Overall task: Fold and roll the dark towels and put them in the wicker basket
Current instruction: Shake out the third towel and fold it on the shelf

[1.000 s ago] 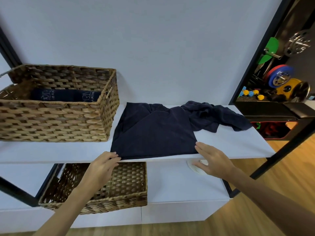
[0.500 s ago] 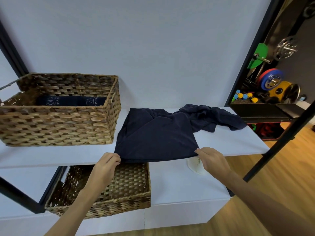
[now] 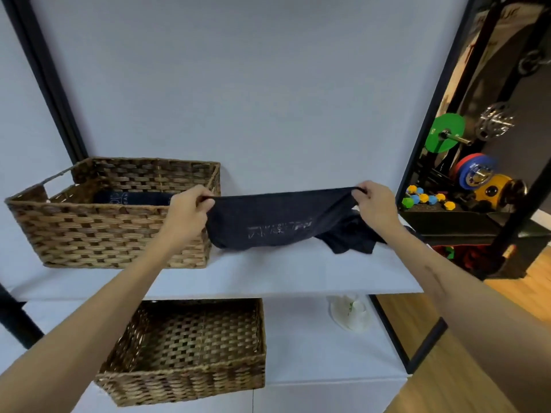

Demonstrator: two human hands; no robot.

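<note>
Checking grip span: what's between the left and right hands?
Head view: the lifted edge of the dark towel stretches between left hand and right hand, nothing else.

**Around the shelves**

From my feed I saw a white shelf (image 3: 268,278) against a pale wall (image 3: 238,84), framed by black posts (image 3: 47,76). On the lower shelf (image 3: 298,353) sat a second, lower basket (image 3: 190,380), with a small white object (image 3: 350,312) near it to the right; I couldn't tell what it was. Further right stood a rack with green (image 3: 444,132), blue (image 3: 474,172) and yellow (image 3: 492,189) weight plates and small coloured dumbbells (image 3: 423,199), above a wood floor (image 3: 521,290).
</note>
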